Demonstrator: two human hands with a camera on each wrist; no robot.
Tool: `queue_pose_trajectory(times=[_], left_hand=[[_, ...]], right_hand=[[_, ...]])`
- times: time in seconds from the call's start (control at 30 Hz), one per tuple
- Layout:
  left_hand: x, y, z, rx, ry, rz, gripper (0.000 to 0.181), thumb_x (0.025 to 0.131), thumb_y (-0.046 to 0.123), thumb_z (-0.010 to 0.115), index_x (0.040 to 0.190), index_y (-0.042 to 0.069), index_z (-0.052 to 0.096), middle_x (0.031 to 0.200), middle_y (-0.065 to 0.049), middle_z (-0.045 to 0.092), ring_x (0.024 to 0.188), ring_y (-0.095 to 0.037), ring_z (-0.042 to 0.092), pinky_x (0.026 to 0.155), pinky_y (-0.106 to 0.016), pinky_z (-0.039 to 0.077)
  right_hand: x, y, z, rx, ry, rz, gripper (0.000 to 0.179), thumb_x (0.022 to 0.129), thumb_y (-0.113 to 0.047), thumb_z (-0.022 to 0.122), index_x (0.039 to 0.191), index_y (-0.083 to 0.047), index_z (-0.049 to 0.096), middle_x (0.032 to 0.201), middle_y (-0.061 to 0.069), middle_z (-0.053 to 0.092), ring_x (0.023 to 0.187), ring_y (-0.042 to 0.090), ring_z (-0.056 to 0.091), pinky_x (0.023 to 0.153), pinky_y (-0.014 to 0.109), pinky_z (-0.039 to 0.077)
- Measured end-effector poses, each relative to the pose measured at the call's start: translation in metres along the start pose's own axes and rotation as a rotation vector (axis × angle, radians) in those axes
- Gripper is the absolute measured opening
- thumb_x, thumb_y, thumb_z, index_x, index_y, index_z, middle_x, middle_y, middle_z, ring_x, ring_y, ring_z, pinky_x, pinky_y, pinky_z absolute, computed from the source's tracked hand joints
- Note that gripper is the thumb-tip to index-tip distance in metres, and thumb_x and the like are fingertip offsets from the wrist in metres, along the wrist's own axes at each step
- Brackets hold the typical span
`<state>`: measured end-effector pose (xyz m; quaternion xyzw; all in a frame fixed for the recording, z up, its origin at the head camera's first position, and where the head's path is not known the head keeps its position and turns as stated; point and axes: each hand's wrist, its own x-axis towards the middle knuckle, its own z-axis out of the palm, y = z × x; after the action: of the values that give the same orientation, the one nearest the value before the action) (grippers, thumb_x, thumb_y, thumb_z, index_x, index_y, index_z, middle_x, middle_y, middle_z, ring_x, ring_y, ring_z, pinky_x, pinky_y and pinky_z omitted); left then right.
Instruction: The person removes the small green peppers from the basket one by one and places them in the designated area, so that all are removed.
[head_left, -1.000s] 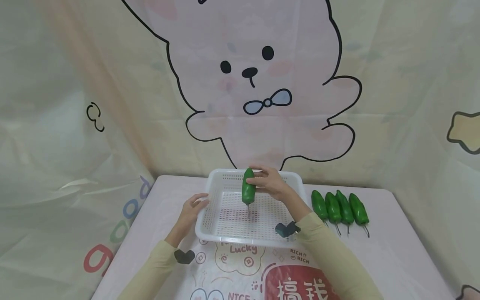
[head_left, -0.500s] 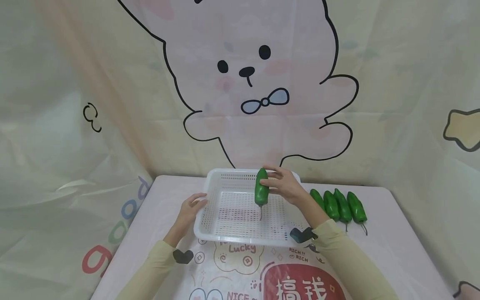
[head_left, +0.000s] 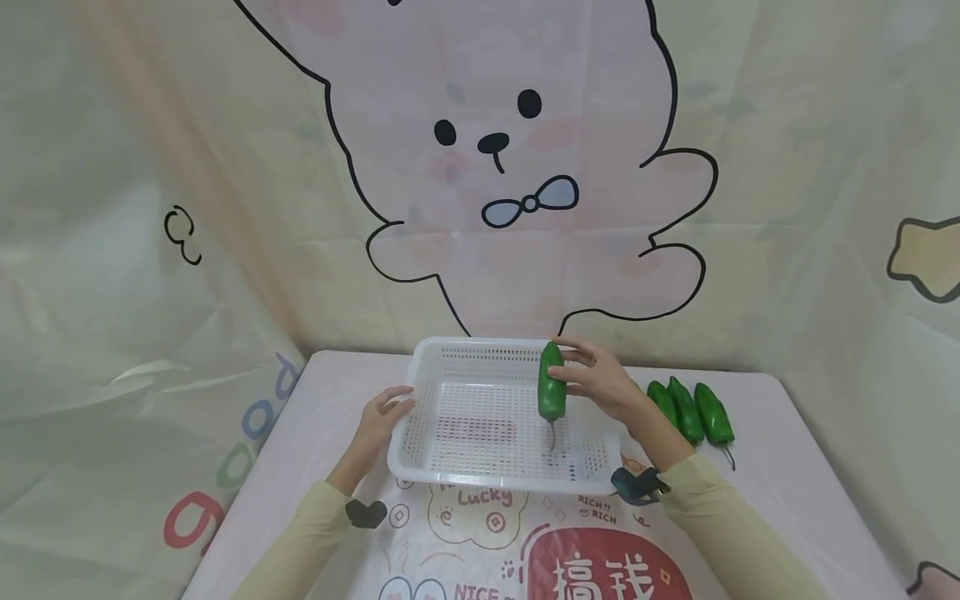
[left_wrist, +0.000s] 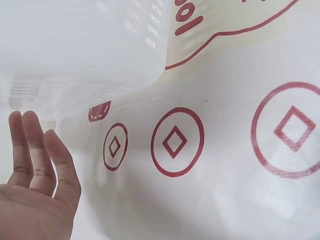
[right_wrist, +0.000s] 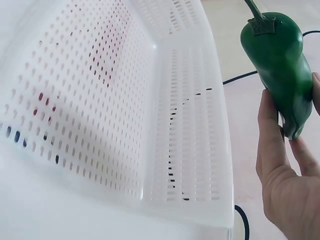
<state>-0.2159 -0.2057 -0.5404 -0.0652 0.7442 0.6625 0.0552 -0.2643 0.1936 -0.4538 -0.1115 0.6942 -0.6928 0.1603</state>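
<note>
My right hand (head_left: 606,385) pinches a glossy green pepper (head_left: 552,390) between thumb and fingers, its thin stem hanging down. In the head view the pepper overlaps the right part of a white perforated plastic basket (head_left: 480,482). The right wrist view shows the fingers around the pepper's tapered end, with the stem end (right_wrist: 265,25) free. At the basket's left side is my left hand (head_left: 380,421), fingertips right at the rim. Seen from the left wrist, its fingers (left_wrist: 37,150) are extended and lightly bent beside the basket wall (left_wrist: 90,45).
More green peppers (head_left: 712,415) lie in a row on the table right of the basket, partly hidden by my right forearm. A white printed cloth (head_left: 420,533) covers the table. Behind stands a fabric backdrop (head_left: 757,250) with a cartoon animal.
My right hand has carried the pepper rightward over the basket, from near its middle toward its right side. The left hand has stayed at the left rim.
</note>
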Motion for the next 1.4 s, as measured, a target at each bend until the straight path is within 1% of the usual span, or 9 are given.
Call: queue_pose_trajectory(times=[0.3,0.5,0.7,0.9,1.03,1.13,1.23,1.3,1.4], left_hand=[[-0.002,0.001,0.001,0.003,0.017,-0.006,0.045,0.101,0.029,0.066,0.141,0.013,0.056,0.126,-0.018,0.063,0.105,-0.034,0.067,0.083,-0.042,0.061],[-0.001,0.000,0.001,0.004,0.008,-0.004,0.047,0.100,0.032,0.065,0.142,0.013,0.055,0.128,-0.020,0.062,0.107,-0.035,0.067,0.084,-0.042,0.060],[-0.001,0.001,0.000,-0.004,-0.002,0.006,0.047,0.101,0.032,0.065,0.142,0.011,0.054,0.131,-0.023,0.060,0.110,-0.039,0.065,0.085,-0.043,0.060],[-0.001,0.002,-0.001,-0.011,-0.007,0.003,0.047,0.100,0.033,0.066,0.141,0.013,0.055,0.132,-0.023,0.060,0.111,-0.039,0.065,0.086,-0.043,0.060],[-0.001,0.001,-0.001,-0.019,-0.013,0.004,0.047,0.100,0.032,0.066,0.142,0.013,0.054,0.133,-0.023,0.060,0.112,-0.041,0.064,0.087,-0.044,0.059],[-0.001,0.001,-0.002,-0.016,-0.017,0.005,0.047,0.101,0.033,0.065,0.142,0.013,0.054,0.133,-0.024,0.060,0.112,-0.041,0.064,0.088,-0.045,0.059],[-0.001,0.001,-0.002,-0.013,-0.017,0.005,0.048,0.100,0.033,0.065,0.142,0.012,0.054,0.133,-0.024,0.060,0.112,-0.041,0.064,0.087,-0.045,0.059],[-0.001,0.000,-0.002,-0.009,-0.020,0.003,0.049,0.101,0.034,0.065,0.143,0.012,0.053,0.134,-0.024,0.059,0.113,-0.041,0.064,0.088,-0.045,0.059],[-0.001,0.000,-0.001,-0.004,-0.029,-0.003,0.049,0.102,0.033,0.063,0.144,0.011,0.052,0.136,-0.025,0.058,0.115,-0.042,0.062,0.089,-0.046,0.059]], right_hand=[[-0.022,0.003,-0.020,-0.055,0.030,-0.033,0.073,0.092,-0.008,0.077,0.154,-0.003,0.039,0.143,0.025,0.048,0.117,0.031,0.061,0.091,0.046,0.057],[-0.038,0.006,-0.035,-0.058,0.066,-0.025,0.074,0.093,-0.009,0.077,0.155,-0.002,0.038,0.143,0.027,0.047,0.113,0.023,0.064,0.092,0.040,0.057],[-0.053,0.006,-0.052,-0.036,0.094,-0.033,0.066,0.097,-0.006,0.071,0.153,0.001,0.037,0.141,0.024,0.048,0.109,0.018,0.066,0.088,0.036,0.059],[-0.069,0.005,-0.071,-0.053,0.134,-0.026,0.062,0.098,-0.007,0.069,0.153,-0.002,0.040,0.142,0.021,0.047,0.110,0.015,0.065,0.087,0.033,0.059],[-0.078,0.009,-0.084,-0.090,0.181,-0.011,0.062,0.098,-0.012,0.071,0.153,-0.007,0.043,0.139,0.015,0.051,0.110,0.013,0.064,0.087,0.031,0.058],[-0.086,0.014,-0.093,-0.071,0.211,-0.014,0.060,0.097,-0.010,0.072,0.151,-0.008,0.046,0.131,0.003,0.058,0.108,0.012,0.065,0.086,0.030,0.058],[-0.094,0.019,-0.102,-0.042,0.232,-0.025,0.060,0.097,-0.006,0.071,0.151,-0.008,0.047,0.127,-0.001,0.060,0.105,0.012,0.067,0.084,0.029,0.059],[-0.099,0.022,-0.108,-0.074,0.245,-0.031,0.061,0.096,-0.007,0.072,0.151,-0.008,0.046,0.127,0.000,0.059,0.105,0.010,0.066,0.084,0.029,0.059],[-0.107,0.028,-0.119,-0.162,0.275,-0.032,0.061,0.097,-0.012,0.073,0.152,-0.009,0.046,0.127,-0.001,0.056,0.104,0.006,0.065,0.083,0.026,0.059]])
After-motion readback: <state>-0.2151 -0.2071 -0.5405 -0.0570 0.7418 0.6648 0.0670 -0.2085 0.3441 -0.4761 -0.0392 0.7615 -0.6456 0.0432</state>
